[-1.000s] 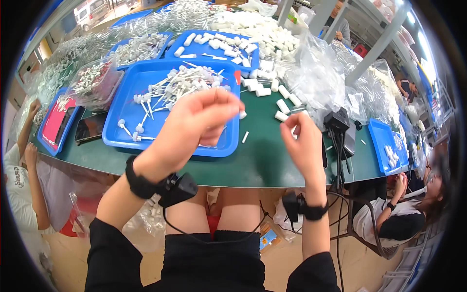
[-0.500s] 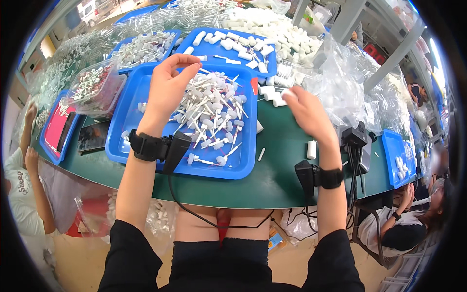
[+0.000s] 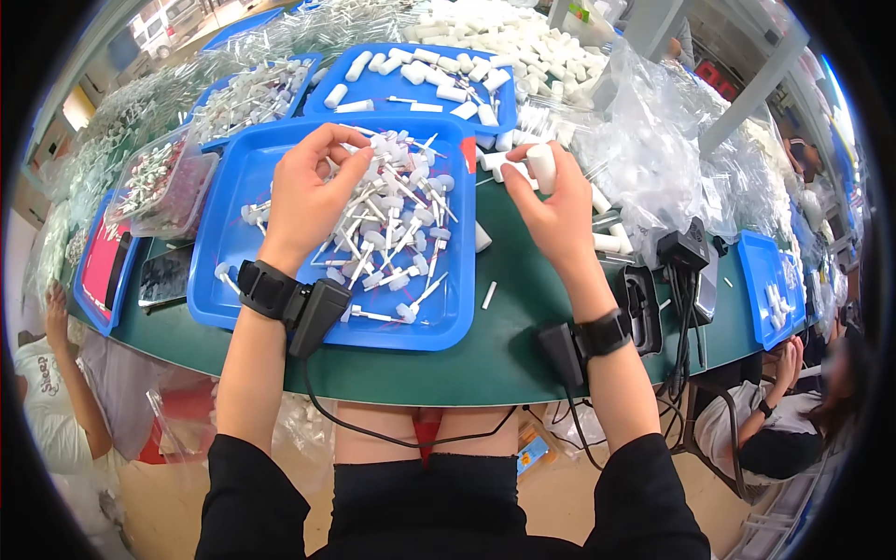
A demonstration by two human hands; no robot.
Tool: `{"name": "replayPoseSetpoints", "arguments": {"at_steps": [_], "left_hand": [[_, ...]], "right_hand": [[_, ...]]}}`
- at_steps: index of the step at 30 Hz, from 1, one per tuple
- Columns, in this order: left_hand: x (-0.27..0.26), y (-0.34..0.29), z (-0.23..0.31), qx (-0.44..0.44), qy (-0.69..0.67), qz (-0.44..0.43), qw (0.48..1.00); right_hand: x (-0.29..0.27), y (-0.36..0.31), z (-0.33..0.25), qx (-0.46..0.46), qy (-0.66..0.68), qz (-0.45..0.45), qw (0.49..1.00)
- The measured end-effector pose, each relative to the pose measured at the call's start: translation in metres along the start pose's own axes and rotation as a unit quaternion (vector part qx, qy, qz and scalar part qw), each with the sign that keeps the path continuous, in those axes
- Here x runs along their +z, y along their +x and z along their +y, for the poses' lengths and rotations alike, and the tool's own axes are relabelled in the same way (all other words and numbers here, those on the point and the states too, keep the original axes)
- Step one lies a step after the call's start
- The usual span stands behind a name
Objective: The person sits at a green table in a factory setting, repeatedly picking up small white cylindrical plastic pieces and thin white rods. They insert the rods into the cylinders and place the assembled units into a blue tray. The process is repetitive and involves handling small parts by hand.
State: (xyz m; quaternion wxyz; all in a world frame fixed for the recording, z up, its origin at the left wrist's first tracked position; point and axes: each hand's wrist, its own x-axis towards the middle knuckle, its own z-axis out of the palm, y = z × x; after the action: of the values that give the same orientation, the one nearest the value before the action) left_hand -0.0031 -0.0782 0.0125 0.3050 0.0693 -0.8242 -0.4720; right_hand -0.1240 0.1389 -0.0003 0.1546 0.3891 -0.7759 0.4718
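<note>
My right hand [image 3: 557, 210] grips a short white cylinder [image 3: 541, 168] between thumb and fingers, holding it up beyond the tray's right side. Over the left half of a large blue tray [image 3: 211, 280], my left hand [image 3: 310, 198] is closed, thumb and index fingertips nearly meeting. Whatever those fingertips hold is too small to make out. In that tray lies a pile of thin white sticks with cloudy round heads [image 3: 373, 241]. More white cylinders [image 3: 611, 241] lie on the green table just right of my right hand.
Behind stands a blue tray [image 3: 511, 103] of white cylinders, with a heap of them [image 3: 560, 65] beyond. A clear plastic box [image 3: 177, 201] and a phone [image 3: 166, 277] are to the left. Clear bags [image 3: 644, 140] and a black adapter with cables [image 3: 683, 250] occupy the right. People sit at both sides.
My right hand has moved left and up toward the tray, and the white cylinder in it now shows plainly. My left hand stays closed over the tray. The whole view has shifted slightly.
</note>
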Motion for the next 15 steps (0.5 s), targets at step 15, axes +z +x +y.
{"name": "replayPoseSetpoints", "arguments": {"at_steps": [15], "left_hand": [[0.017,-0.017,0.008,-0.001,0.074,0.056,0.996]], "right_hand": [[0.025,-0.020,-0.018,-0.032,-0.098,0.024,0.994]]}}
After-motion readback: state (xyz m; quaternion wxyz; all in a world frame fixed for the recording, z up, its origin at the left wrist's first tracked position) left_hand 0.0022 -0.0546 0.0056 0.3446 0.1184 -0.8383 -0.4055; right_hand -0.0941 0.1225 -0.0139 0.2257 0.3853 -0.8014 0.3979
